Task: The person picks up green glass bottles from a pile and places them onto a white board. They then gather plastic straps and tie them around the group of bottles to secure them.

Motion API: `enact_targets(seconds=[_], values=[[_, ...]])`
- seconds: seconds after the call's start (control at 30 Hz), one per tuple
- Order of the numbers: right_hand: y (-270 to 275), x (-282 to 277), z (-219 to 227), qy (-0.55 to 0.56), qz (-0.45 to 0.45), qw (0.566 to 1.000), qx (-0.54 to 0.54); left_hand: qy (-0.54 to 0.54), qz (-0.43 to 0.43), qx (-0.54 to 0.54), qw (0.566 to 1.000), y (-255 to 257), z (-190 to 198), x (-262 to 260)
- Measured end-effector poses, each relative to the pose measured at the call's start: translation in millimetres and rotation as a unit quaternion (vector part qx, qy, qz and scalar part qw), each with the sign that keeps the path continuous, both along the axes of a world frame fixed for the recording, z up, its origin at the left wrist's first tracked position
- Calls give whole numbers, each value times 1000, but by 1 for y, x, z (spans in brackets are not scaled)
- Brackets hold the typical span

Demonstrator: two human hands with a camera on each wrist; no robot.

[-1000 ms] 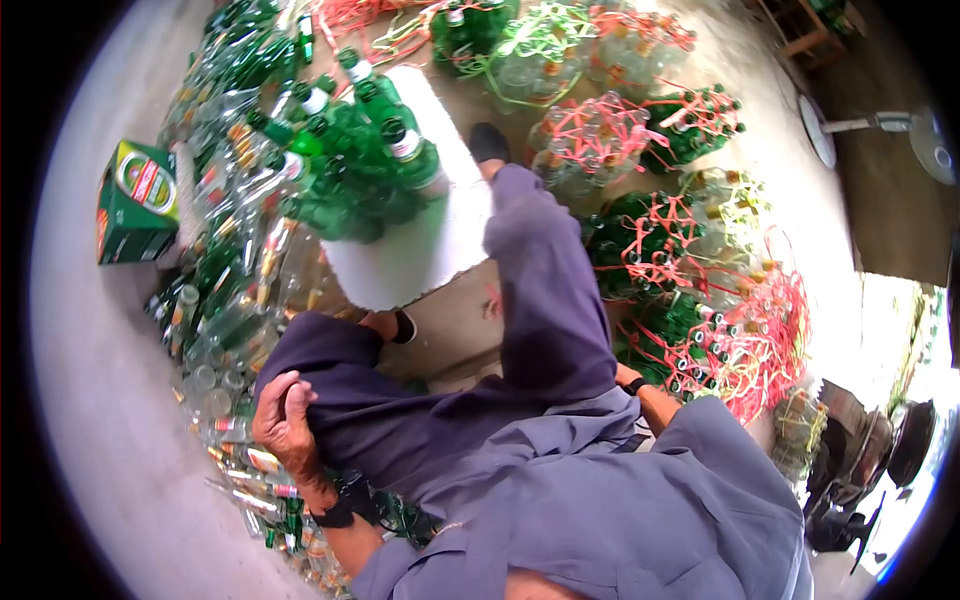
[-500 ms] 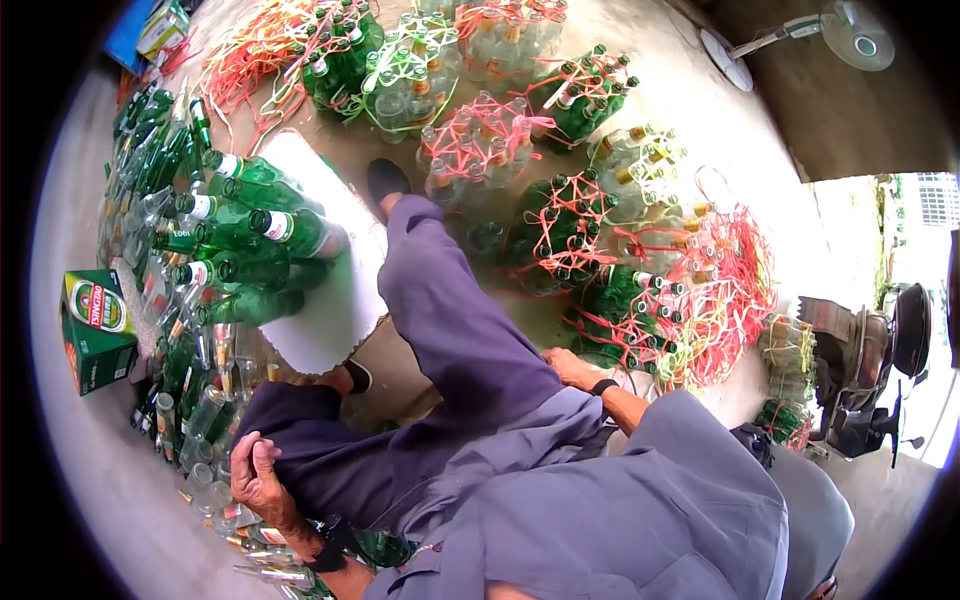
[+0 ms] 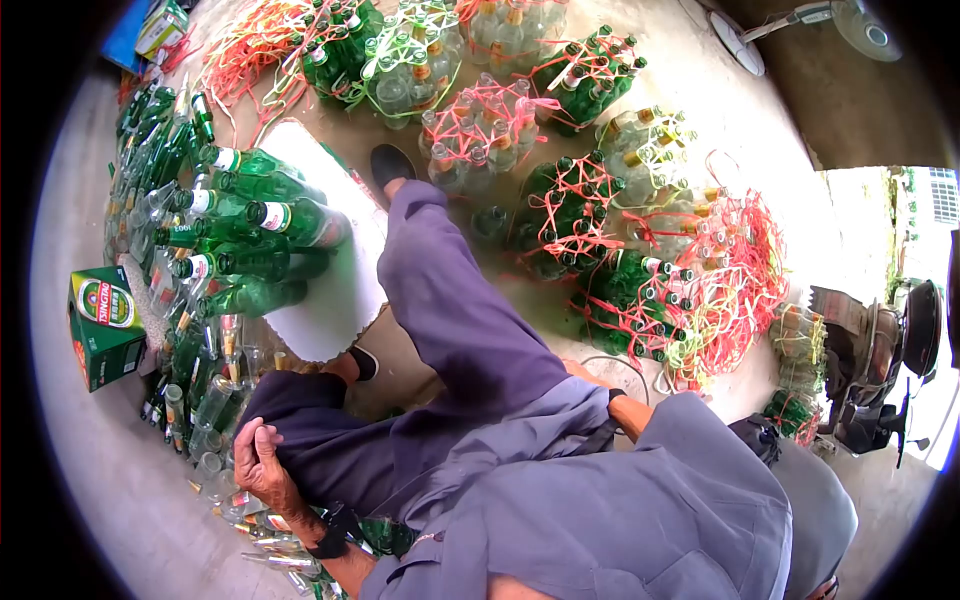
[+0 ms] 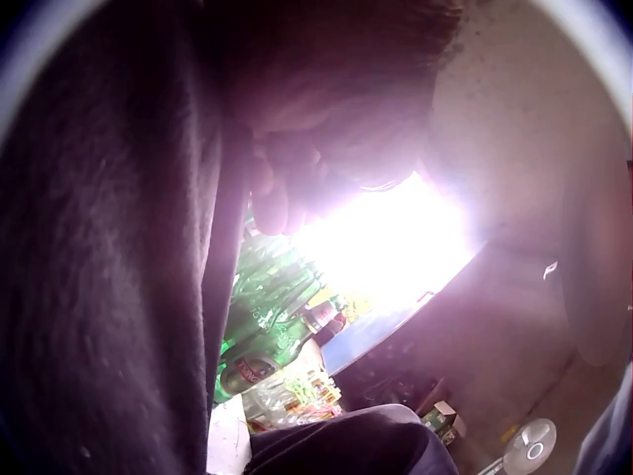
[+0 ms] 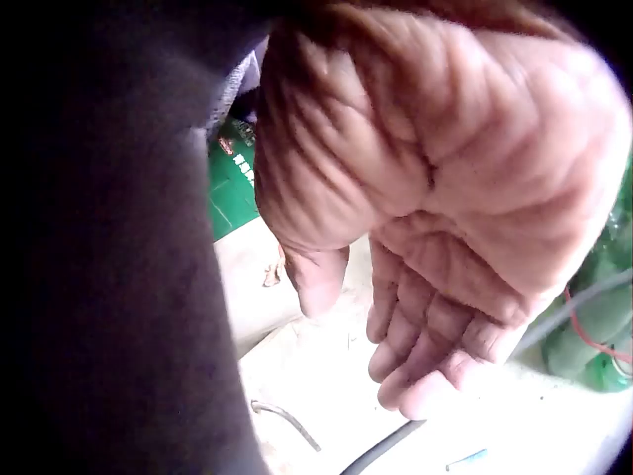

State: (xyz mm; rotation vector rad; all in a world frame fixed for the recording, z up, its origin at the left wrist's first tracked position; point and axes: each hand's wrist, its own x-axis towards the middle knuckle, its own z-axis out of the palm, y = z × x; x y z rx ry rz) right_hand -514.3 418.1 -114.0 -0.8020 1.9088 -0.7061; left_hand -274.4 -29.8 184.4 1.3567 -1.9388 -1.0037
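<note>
My left hand [image 3: 262, 465] is beside my left knee, its fingers loosely curled around nothing. In the left wrist view that hand [image 4: 336, 109] is dark against a bright glare. My right hand [image 5: 445, 198] hangs by my right thigh, palm showing and fingers loosely bent, with nothing in it. My thigh partly hides the right hand [image 3: 588, 374] in the head view. In front of me a cluster of green glass bottles [image 3: 262, 232] stands upright on a white board [image 3: 345, 300], several with white neck labels. Both hands are apart from these bottles.
Loose bottles [image 3: 165, 215] are heaped along the left wall beside a green Tsingtao box [image 3: 105, 330]. Bottle bundles tied with pink string [image 3: 485, 135] stand ahead and right. A tangle of pink string [image 3: 750, 290] lies at right, near a fan [image 3: 865, 32]. A grey cable [image 5: 386, 445] crosses the floor.
The head view has swung rightward, so the bottles and board appear farther left and lower than a second ago. The right hand came partly into sight. Neither hand has taken hold of anything.
</note>
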Motion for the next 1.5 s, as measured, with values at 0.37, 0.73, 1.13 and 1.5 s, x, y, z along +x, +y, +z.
enact_targets(seconds=[0.37, 0.73, 1.13, 1.5], values=[[-3, 10, 5, -18, 3, 999, 33, -25, -34, -15, 999, 1, 6, -11], [-16, -33, 6, 7, 31, 997, 64, -24, 104, -156, 982, 23, 2, 3], [-95, -81, 3, 29, 103, 993, 56, -147, 132, -254, 947, 37, -8, 34], [-171, -113, 6, 31, 175, 982, 65, -90, 139, -244, 956, 33, -12, 45]])
